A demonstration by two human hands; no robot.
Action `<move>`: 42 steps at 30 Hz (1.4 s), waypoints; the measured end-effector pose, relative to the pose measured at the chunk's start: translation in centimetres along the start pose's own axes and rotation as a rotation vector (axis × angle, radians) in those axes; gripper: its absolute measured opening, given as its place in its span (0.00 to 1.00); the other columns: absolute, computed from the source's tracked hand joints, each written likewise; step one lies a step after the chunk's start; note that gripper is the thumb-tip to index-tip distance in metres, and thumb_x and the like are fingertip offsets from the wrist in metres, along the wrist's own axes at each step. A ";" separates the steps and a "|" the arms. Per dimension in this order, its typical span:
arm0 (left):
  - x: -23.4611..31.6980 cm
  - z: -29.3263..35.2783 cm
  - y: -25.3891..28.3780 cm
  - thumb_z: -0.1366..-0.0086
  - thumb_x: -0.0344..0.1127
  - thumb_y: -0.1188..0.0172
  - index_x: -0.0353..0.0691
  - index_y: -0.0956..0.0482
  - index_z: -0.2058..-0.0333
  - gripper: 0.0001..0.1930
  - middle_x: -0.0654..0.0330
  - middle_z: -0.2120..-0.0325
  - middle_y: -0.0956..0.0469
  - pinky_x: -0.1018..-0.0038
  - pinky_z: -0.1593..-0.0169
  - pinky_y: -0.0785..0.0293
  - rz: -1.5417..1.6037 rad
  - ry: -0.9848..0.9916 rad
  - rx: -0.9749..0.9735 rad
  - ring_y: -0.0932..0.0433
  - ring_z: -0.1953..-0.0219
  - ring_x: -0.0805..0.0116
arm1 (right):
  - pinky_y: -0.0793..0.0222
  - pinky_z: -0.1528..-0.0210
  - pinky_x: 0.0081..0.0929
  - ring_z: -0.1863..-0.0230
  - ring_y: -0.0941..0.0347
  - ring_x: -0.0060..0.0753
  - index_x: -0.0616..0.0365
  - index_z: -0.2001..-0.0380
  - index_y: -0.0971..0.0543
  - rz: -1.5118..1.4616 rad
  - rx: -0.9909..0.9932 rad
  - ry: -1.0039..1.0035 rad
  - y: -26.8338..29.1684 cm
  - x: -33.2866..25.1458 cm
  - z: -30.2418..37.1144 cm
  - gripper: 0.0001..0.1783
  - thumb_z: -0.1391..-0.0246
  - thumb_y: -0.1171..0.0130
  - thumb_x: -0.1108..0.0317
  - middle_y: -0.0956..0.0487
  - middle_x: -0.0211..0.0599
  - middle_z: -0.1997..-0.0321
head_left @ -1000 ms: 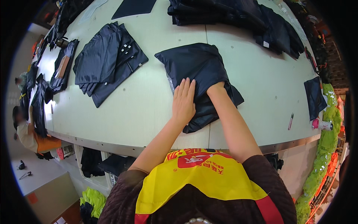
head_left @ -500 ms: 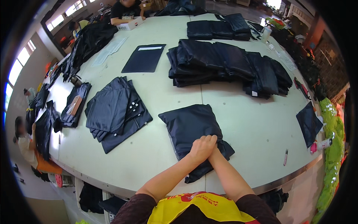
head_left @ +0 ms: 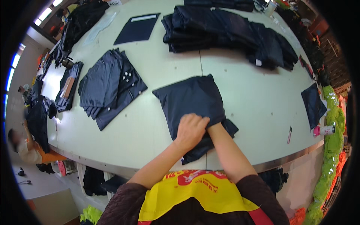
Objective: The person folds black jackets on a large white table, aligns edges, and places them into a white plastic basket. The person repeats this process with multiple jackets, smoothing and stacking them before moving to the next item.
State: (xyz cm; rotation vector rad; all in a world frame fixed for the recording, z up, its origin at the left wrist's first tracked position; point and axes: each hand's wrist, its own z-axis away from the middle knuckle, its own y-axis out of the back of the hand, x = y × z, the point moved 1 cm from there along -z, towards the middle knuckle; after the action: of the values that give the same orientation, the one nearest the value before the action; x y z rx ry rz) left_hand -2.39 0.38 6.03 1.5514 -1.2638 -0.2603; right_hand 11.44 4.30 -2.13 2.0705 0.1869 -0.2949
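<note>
Head view: the black cloth piece [head_left: 191, 98] lies directly under the grip on the pale table [head_left: 262, 101], and work on it looks partway along: beyond the grip it is spread smooth with its far corners drawn out, while toward the body it is bunched and not yet flat. The left hand [head_left: 191, 129] rests on it, fingers curled down beside the right wrist [head_left: 215, 128]; whether they pinch cloth cannot be told. The right hand is hidden inside the fabric, so its hold cannot be told either. The cloth looks thin, softly shiny and squarish. Left of the grip, a fanned stack [head_left: 102, 84] of slick black pieces shows small white tags; beyond the grip sits a thick, rounded pile [head_left: 225, 33] of folded dark cloth.
</note>
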 end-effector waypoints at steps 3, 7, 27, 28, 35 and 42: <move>-2.8 2.8 -1.3 0.56 0.24 0.45 0.34 0.31 0.50 0.28 0.47 0.50 0.32 0.57 0.41 0.42 -0.149 0.139 -0.001 0.35 0.45 0.49 | 0.52 0.34 0.35 0.39 0.40 0.42 0.56 0.46 0.32 -0.360 -0.030 -0.183 -2.2 -0.4 0.8 0.26 0.44 0.55 0.53 0.34 0.47 0.41; -4.4 3.6 0.1 0.55 0.32 0.42 0.35 0.39 0.42 0.37 0.48 0.40 0.42 0.51 0.38 0.51 -0.289 0.393 -0.107 0.45 0.37 0.52 | 0.50 0.36 0.37 0.41 0.38 0.46 0.60 0.47 0.32 -0.349 -0.347 0.198 2.8 -5.4 4.3 0.25 0.43 0.56 0.57 0.33 0.50 0.43; -1.4 12.7 6.3 0.50 0.27 0.38 0.37 0.22 0.70 0.07 0.56 0.75 0.23 0.70 0.67 0.29 0.078 0.115 0.347 0.25 0.72 0.59 | 0.35 0.51 0.34 0.53 0.32 0.46 0.52 0.39 0.42 0.022 -0.718 0.502 11.4 -5.8 9.7 0.49 0.67 0.30 0.64 0.34 0.47 0.46; -0.1 14.4 5.8 0.51 0.26 0.38 0.39 0.22 0.73 0.05 0.59 0.78 0.24 0.71 0.71 0.30 0.071 0.108 0.285 0.25 0.76 0.63 | 0.35 0.51 0.34 0.53 0.32 0.46 0.53 0.39 0.41 0.033 -0.730 0.504 11.4 -6.1 9.6 0.47 0.66 0.31 0.66 0.34 0.48 0.47; 1.4 17.0 -0.7 0.46 0.35 0.40 0.39 0.23 0.64 0.11 0.58 0.69 0.23 0.68 0.64 0.28 -0.185 -0.029 0.168 0.24 0.68 0.61 | 0.29 0.56 0.37 0.58 0.27 0.47 0.58 0.45 0.35 -0.074 -0.621 0.506 10.7 -6.4 8.0 0.35 0.62 0.39 0.71 0.29 0.51 0.51; -1.7 12.7 -3.2 0.42 0.42 0.44 0.43 0.25 0.54 0.18 0.54 0.56 0.26 0.60 0.53 0.32 -0.083 0.518 -0.211 0.28 0.53 0.54 | 0.27 0.64 0.40 0.66 0.26 0.53 0.57 0.56 0.32 -0.191 -0.612 0.486 10.7 -6.9 5.1 0.21 0.59 0.47 0.75 0.27 0.47 0.64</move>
State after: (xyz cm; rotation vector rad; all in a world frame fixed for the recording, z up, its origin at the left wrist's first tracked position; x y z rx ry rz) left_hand -10.27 -6.01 -2.46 1.3734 -0.7428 -0.0346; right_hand 6.83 -5.47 6.34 1.4808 0.6825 0.1497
